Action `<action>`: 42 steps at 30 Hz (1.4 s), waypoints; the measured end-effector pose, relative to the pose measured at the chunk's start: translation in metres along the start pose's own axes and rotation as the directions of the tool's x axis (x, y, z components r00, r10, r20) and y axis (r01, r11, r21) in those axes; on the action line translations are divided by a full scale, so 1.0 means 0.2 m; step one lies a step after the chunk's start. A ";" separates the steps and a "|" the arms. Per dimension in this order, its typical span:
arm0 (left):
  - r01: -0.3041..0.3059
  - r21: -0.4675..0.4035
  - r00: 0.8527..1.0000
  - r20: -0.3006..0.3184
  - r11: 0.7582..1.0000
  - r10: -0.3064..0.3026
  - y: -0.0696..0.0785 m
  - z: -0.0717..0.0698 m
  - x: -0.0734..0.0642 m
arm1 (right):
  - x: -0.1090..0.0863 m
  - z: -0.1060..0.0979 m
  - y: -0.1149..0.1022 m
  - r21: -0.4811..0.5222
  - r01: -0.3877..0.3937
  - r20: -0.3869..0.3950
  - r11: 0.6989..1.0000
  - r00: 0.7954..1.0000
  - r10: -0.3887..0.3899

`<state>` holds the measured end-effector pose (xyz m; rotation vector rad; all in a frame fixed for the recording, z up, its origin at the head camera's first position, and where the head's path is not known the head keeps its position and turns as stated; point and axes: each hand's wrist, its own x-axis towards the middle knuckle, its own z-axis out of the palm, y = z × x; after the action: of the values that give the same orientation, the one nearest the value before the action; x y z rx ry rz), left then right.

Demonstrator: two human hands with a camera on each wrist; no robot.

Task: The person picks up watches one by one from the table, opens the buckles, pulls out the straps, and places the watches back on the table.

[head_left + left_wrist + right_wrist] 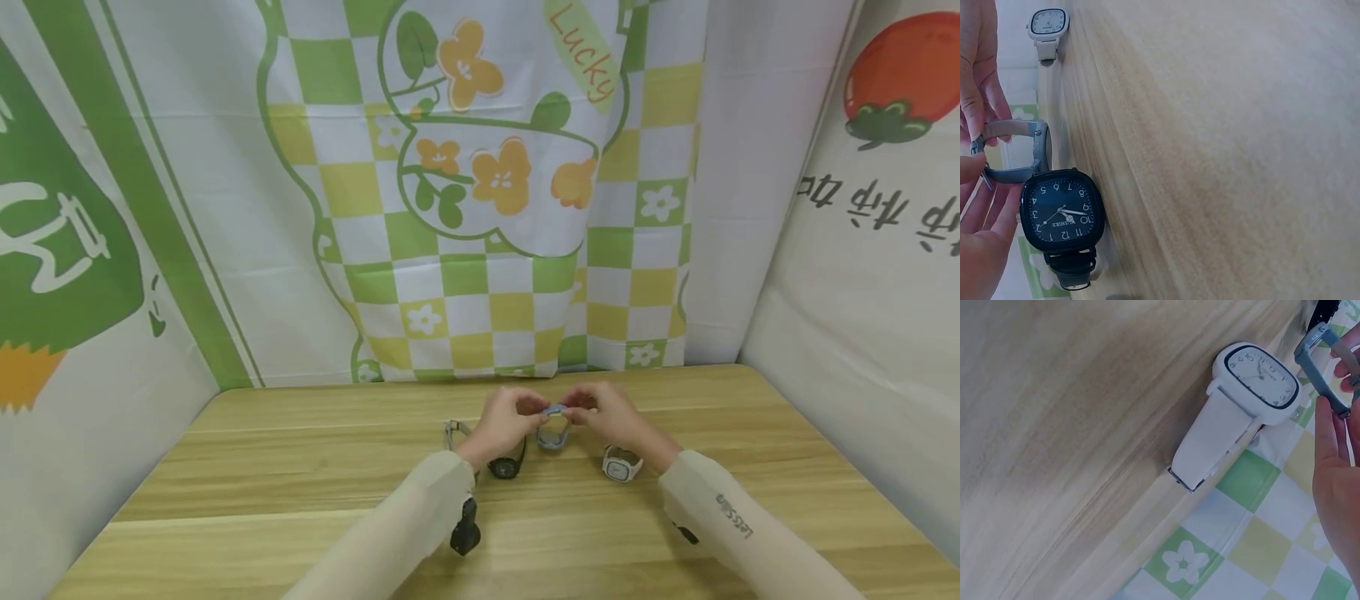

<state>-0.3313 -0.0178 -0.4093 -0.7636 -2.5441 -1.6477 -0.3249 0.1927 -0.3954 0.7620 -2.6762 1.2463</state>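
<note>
Pinching the looped, blue-grey, rubbery-looking watch [552,442], my left hand [512,417] and right hand [611,412] sit nearly closed. Even tension (no twisting) seems wise.

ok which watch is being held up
The blue-grey watch: the left hand and right hand pinch its strap. The black watch, white watch and partly hidden grey one rest on the table unheld.

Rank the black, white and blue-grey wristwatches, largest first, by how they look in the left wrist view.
1. Black wristwatch
2. Blue-grey wristwatch
3. White wristwatch
The black one looks nearest the camera, so real sizes are unsure.
</note>
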 end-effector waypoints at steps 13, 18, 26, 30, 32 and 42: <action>0.013 0.023 1.000 0.006 1.000 -0.013 -0.01 0.01 0.00 | -0.01 0.01 0.00 0.015 0.025 -0.015 1.000 1.000 -0.024; 0.007 0.010 1.000 0.005 1.000 -0.007 -0.02 0.01 -0.01 | -0.01 0.00 0.00 0.021 0.031 -0.020 0.999 0.999 -0.031; 0.017 0.004 1.000 0.003 1.000 -0.017 -0.02 0.02 -0.01 | -0.02 -0.01 0.01 0.025 0.034 -0.029 0.999 0.999 -0.033; 0.025 -0.008 1.000 0.006 1.000 -0.025 -0.02 0.02 -0.01 | -0.02 -0.01 0.01 0.028 0.029 -0.031 0.999 0.999 -0.028; 0.031 -0.015 0.999 0.009 0.999 -0.031 -0.01 0.02 -0.01 | -0.03 -0.01 0.01 0.026 0.022 -0.034 0.999 0.999 -0.021; 0.034 -0.019 0.999 -0.002 0.999 -0.034 -0.02 0.02 -0.01 | -0.02 -0.02 0.01 0.033 0.015 -0.035 0.999 0.999 -0.014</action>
<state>-0.3298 -0.0170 -0.4153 -0.7226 -2.5576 -1.6840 -0.3220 0.1984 -0.3952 0.7552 -2.6241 1.2916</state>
